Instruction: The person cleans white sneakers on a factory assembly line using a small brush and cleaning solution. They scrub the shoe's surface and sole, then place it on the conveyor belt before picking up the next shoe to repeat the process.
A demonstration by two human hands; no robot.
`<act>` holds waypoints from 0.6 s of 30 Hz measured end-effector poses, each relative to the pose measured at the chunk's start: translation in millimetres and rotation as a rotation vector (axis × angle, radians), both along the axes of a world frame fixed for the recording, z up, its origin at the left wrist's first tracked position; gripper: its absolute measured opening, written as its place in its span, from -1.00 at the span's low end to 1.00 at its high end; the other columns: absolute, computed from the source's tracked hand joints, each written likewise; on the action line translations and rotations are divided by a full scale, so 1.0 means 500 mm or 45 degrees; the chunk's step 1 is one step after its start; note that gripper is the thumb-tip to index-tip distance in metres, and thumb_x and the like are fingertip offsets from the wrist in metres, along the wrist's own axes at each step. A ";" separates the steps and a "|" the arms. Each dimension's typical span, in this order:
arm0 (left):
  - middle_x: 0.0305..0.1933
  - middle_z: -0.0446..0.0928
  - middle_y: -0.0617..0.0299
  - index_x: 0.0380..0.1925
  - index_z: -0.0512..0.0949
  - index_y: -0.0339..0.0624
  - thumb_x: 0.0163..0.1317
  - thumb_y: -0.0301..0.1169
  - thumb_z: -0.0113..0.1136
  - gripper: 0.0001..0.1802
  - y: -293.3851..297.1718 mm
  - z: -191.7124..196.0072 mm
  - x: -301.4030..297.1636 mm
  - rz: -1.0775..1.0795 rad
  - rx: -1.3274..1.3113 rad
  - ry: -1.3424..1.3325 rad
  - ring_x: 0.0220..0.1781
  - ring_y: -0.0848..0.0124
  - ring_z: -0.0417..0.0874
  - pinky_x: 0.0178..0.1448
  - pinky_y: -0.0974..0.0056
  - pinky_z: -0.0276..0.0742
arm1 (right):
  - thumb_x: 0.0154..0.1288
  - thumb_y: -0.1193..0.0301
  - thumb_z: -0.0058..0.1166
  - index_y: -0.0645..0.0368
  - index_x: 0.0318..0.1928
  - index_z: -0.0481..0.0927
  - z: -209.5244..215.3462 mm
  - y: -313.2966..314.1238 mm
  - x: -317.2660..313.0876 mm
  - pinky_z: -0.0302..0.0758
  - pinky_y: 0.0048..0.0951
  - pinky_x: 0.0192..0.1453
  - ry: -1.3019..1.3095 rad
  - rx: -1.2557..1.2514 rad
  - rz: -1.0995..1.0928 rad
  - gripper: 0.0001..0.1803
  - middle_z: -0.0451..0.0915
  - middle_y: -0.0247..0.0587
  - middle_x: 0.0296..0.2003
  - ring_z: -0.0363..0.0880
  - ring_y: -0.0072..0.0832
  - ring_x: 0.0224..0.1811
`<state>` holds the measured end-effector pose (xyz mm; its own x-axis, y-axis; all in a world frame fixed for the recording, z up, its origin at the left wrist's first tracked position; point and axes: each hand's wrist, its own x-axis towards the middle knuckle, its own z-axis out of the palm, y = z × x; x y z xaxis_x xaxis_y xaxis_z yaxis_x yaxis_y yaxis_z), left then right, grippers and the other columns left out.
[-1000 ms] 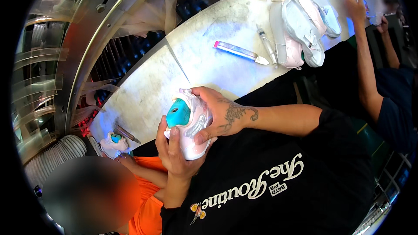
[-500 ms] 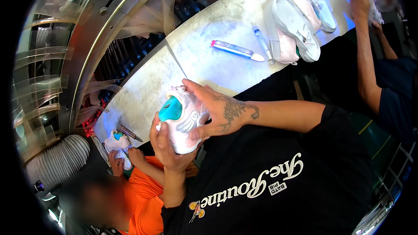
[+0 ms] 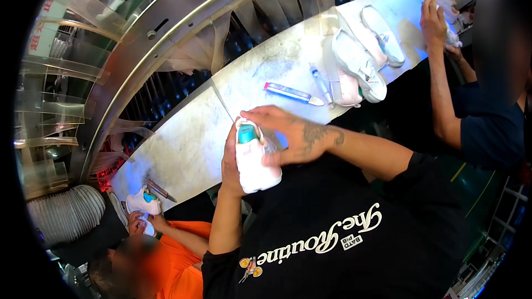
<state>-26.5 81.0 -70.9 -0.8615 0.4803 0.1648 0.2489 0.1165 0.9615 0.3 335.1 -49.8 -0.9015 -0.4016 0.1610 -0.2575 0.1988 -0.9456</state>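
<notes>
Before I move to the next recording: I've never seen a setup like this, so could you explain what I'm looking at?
No robot here: a person works bare-handed. The view comes from a wide fisheye camera on that person's head, looking down, so straight edges bend near the rim. The left hand and right hand hold a pale shoe with a teal insert. On the table lie a pen-like tool, a syringe, and pale soles among pinkish shoes. Co-workers in orange and navy sit either side.
</notes>
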 end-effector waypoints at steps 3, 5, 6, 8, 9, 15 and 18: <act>0.45 0.56 -0.14 0.63 0.27 -0.24 0.10 -0.17 0.73 0.16 -0.003 -0.007 -0.012 0.066 -0.153 0.263 0.40 0.02 0.68 0.49 -0.07 0.62 | 0.58 0.13 0.29 0.25 0.41 0.61 -0.058 0.053 -0.070 0.50 -0.06 0.52 0.018 0.212 -0.439 -0.41 0.63 0.10 0.33 0.56 0.05 0.42; 0.48 0.54 -0.17 0.61 0.30 -0.29 -0.18 -0.17 0.90 0.35 0.001 0.027 -0.034 0.228 -0.437 0.711 0.41 -0.05 0.65 0.51 -0.06 0.57 | 0.56 0.15 0.29 0.33 0.26 0.62 -0.102 0.058 -0.087 0.59 -0.01 0.34 0.208 0.835 -0.681 -0.48 0.65 0.20 0.14 0.64 0.09 0.21; 0.52 0.51 -0.20 0.60 0.32 -0.29 -0.29 -0.15 0.94 0.41 -0.007 0.047 -0.042 0.332 -0.613 0.876 0.42 -0.12 0.62 0.52 -0.07 0.54 | 0.54 0.17 0.29 0.34 0.20 0.63 -0.113 0.055 -0.087 0.60 -0.01 0.31 0.136 0.989 -0.604 -0.51 0.65 0.21 0.09 0.64 0.08 0.19; 0.54 0.49 -0.21 0.58 0.38 -0.21 -0.26 -0.17 0.91 0.33 -0.020 0.041 -0.070 0.277 -0.943 0.871 0.39 -0.16 0.61 0.45 -0.09 0.54 | 0.49 0.25 0.30 0.30 -0.03 0.58 -0.136 0.051 -0.100 0.61 0.00 0.18 0.129 1.026 -0.587 -0.66 0.61 0.16 -0.08 0.64 0.06 0.05; 0.55 0.48 -0.21 0.58 0.40 -0.18 -0.25 -0.18 0.89 0.29 -0.031 0.037 -0.074 0.259 -1.118 0.855 0.38 -0.17 0.60 0.42 -0.11 0.54 | 0.49 0.27 0.29 0.28 -0.04 0.55 -0.130 0.048 -0.113 0.61 0.00 0.15 0.087 0.794 -0.615 -0.68 0.61 0.15 -0.11 0.65 0.05 0.00; 0.56 0.48 -0.13 0.41 0.63 -0.11 -0.35 -0.04 0.87 0.17 -0.013 0.027 -0.061 0.248 -1.170 0.772 0.33 -0.08 0.59 0.35 -0.10 0.57 | 0.50 0.44 0.14 0.02 -0.05 0.38 -0.008 0.004 -0.152 0.50 -0.17 -0.29 -0.554 -0.937 -0.486 -0.82 0.47 -0.22 -0.44 0.43 -0.36 -0.46; 0.57 0.46 -0.13 0.42 0.63 -0.11 -0.35 -0.06 0.87 0.17 -0.018 0.026 -0.054 0.266 -1.151 0.745 0.33 -0.09 0.58 0.34 -0.09 0.60 | 0.55 0.41 0.02 -0.02 -0.17 0.35 0.020 -0.073 -0.147 0.35 -0.30 -0.40 -0.592 -1.504 -0.424 -0.88 0.31 -0.33 -0.54 0.25 -0.50 -0.56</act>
<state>-53.4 72.1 -57.7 -0.8433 0.4833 0.2351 0.5322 0.8120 0.2395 -73.2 298.5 -39.9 -0.9957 0.0182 -0.0907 0.0378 -0.8148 -0.5785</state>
